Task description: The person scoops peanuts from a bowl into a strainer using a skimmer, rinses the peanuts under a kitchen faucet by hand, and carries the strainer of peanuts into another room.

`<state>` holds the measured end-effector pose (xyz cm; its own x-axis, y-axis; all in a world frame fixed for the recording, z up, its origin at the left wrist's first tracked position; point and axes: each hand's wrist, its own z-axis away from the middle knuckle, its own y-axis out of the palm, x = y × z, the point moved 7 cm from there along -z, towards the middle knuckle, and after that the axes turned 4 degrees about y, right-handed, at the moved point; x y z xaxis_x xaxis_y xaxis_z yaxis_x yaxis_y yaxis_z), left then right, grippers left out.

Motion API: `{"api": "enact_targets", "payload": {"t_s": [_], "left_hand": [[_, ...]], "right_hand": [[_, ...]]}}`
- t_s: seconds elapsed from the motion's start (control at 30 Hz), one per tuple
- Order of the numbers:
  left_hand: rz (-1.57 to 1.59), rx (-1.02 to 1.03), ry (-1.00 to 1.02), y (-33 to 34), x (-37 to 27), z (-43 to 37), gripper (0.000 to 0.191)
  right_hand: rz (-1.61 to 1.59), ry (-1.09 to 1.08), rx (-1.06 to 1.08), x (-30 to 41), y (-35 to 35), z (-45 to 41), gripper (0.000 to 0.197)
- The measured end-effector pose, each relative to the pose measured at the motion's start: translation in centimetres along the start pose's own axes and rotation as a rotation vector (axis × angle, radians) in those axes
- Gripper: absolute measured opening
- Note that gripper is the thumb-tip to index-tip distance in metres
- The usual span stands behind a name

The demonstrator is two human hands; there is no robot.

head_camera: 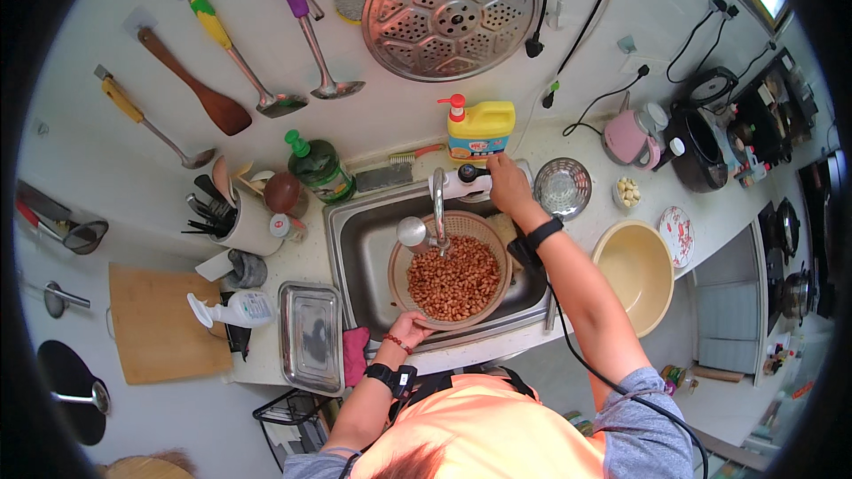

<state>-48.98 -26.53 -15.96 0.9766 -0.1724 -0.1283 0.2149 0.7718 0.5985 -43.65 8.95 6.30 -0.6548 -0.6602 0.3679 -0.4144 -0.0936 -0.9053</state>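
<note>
A beige plastic colander [395, 271] holding many reddish-brown peanuts [456, 279] sits in the stainless steel sink [363, 259]. My left hand [407, 331] grips the colander's near rim, with a red bead bracelet on the wrist. Above the colander stands the curved metal faucet [438, 203]. My right hand [509, 187] is closed around the black faucet handle [470, 173], behind the sink and just below a yellow pump bottle [489, 121]. Whether water is running cannot be told. A round metal fitting [413, 233] hangs over the colander's left part.
Right of the sink are a metal strainer basket [563, 187], a cream plastic basin [632, 273], a small bowl of garlic cloves [627, 193] and a pink kettle [629, 140]. To the left lie a steel tray [311, 336], a pink cloth [355, 354] and a green bottle [323, 169].
</note>
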Motion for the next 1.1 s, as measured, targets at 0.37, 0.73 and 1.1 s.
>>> {"api": "enact_targets", "payload": {"t_s": [0.37, 0.73, 1.1], "left_hand": [[0.014, 0.013, 0.092, 3.9, -1.2, 7.7, 0.043], [-0.127, -0.101, 0.244, 0.3, -3.9, 19.4, 0.047], [-0.259, 0.084, 0.486, -3.2, -6.5, 25.9, 0.05]], "right_hand": [[-0.494, 0.275, -0.032, -3.6, 2.9, 11.9, 0.044], [-1.101, 0.795, 0.652, 4.6, 6.6, 24.7, 0.064], [-0.935, 0.647, 0.569, 16.6, 3.9, 21.0, 0.039]]}}
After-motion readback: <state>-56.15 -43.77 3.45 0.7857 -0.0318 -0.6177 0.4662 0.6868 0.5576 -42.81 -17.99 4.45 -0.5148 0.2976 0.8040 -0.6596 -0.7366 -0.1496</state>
